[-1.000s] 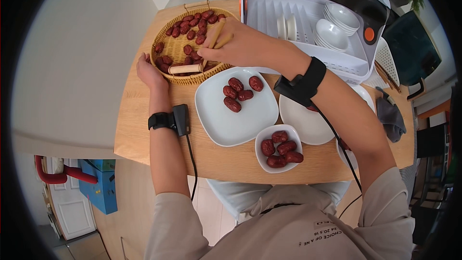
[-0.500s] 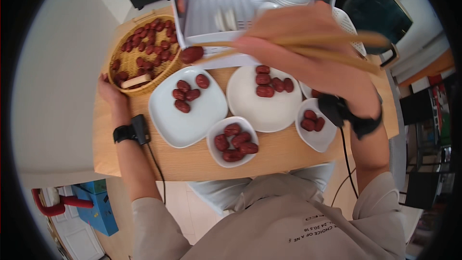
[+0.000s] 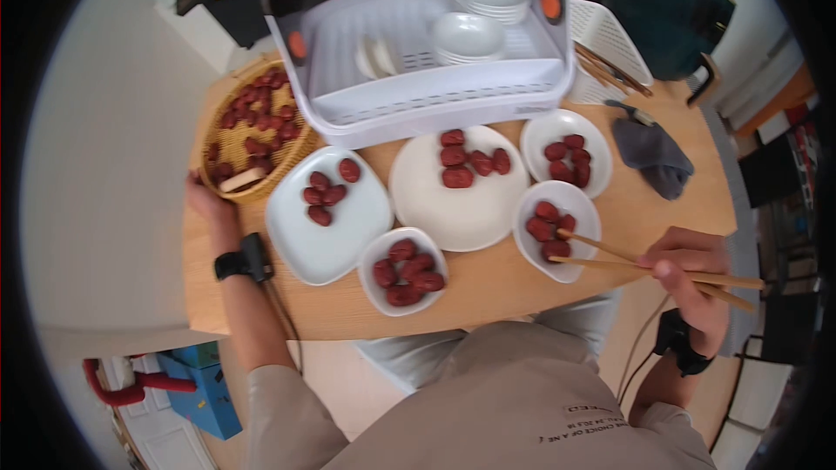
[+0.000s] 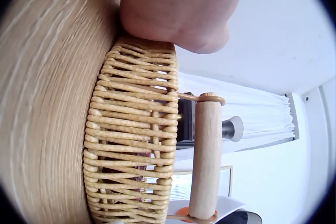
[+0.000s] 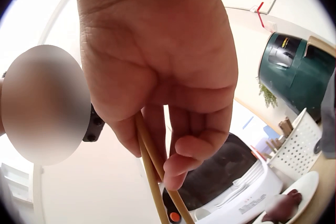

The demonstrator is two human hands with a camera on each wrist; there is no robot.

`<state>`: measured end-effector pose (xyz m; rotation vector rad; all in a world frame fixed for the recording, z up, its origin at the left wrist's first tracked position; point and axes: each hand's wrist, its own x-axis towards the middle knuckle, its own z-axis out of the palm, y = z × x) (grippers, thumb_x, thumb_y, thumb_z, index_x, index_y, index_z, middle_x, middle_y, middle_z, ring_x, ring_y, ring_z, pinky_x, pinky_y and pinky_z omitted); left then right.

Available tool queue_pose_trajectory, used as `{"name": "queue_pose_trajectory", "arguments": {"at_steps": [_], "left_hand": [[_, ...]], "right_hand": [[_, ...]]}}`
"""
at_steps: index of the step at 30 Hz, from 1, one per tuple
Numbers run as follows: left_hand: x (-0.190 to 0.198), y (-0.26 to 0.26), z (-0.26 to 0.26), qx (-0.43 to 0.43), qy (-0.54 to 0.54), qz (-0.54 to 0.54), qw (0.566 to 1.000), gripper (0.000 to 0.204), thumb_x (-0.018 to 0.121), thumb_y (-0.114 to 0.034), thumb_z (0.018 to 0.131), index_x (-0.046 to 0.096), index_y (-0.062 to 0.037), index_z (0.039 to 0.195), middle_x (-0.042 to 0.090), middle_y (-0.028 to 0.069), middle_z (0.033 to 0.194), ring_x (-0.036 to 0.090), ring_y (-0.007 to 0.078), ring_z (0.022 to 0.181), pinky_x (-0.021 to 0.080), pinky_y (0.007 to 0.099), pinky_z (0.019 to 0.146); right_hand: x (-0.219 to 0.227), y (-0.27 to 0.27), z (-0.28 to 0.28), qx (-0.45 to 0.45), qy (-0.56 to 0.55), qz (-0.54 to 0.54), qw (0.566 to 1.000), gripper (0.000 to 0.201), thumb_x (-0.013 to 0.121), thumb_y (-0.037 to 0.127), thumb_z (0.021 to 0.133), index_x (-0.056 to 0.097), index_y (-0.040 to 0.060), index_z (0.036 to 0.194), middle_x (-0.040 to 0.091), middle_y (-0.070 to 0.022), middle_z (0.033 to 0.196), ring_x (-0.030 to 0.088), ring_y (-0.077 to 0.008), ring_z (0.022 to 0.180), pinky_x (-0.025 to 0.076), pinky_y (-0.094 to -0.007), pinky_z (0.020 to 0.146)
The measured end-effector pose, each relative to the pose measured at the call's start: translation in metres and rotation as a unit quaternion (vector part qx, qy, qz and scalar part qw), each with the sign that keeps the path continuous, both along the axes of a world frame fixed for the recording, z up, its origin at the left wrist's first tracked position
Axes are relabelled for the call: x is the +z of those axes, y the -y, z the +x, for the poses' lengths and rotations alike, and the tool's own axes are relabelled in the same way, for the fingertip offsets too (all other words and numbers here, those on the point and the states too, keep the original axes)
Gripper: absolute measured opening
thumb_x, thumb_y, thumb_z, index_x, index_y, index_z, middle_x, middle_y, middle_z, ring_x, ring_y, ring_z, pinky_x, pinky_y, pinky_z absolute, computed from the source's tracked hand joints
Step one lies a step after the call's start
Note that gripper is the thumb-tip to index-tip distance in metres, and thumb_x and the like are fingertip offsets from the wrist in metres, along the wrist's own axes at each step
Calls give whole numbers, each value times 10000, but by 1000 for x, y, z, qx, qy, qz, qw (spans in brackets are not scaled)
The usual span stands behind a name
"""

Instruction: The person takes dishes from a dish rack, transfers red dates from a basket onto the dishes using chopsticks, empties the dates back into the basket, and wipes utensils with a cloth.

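In the head view my right hand (image 3: 692, 274) grips a pair of wooden chopsticks (image 3: 618, 265) at the table's right front. Their tips reach into the lower right white bowl (image 3: 590, 235), one on each side of a dark red jujube (image 3: 556, 251) among several others. In the right wrist view, thumb and fingers curl round the chopsticks (image 5: 152, 174). My left hand (image 3: 209, 202) lies against the outer wall of the wicker basket (image 3: 300, 152), which holds many jujubes. The left wrist view shows the hand's heel (image 4: 178, 14) against the woven side (image 4: 131, 124); its fingers are hidden.
A square plate (image 3: 322, 248), a round plate (image 3: 453, 213) and two more bowls, front (image 3: 370, 287) and upper right (image 3: 535, 135), hold jujubes. Behind stands a white dish box (image 3: 435, 104) with small bowls. A grey cloth (image 3: 653, 157) and a perforated basket (image 3: 623, 43) lie right.
My right hand has swung from the wicker basket to the lower right bowl, carrying one jujube in the chopsticks down among those there. The left hand keeps its place at the basket.
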<state>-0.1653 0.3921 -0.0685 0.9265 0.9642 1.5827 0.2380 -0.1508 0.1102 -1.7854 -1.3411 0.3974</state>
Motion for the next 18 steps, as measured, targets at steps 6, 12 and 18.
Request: {"name": "queue_pose_trajectory", "arguments": {"at_steps": [6, 12, 18], "left_hand": [[13, 13, 11, 27, 43, 1, 999, 276, 396, -242, 991, 562, -29, 935, 640, 76, 892, 619, 195, 842, 503, 337, 790], [11, 8, 11, 88, 41, -26, 995, 311, 441, -232, 988, 538, 42, 1098, 598, 113, 1041, 589, 210, 963, 484, 344, 856], [-5, -5, 2, 75, 43, -10, 996, 305, 466, -216, 979, 536, 55, 1101, 597, 118, 1054, 585, 209, 971, 482, 335, 861]], "right_hand": [[30, -84, -28, 145, 51, 92, 984, 191, 587, 100, 854, 700, -51, 827, 647, -174, 710, 574, -218, 579, 449, -323, 510], [7, -245, -75, 291, 160, 217, 918, 257, 643, 204, 902, 654, -30, 798, 597, -90, 704, 553, -184, 561, 434, -325, 517], [-15, -358, -143, 278, 9, 97, 956, 351, 645, 315, 903, 684, -26, 831, 628, -131, 675, 596, -196, 620, 461, -325, 581]]}}
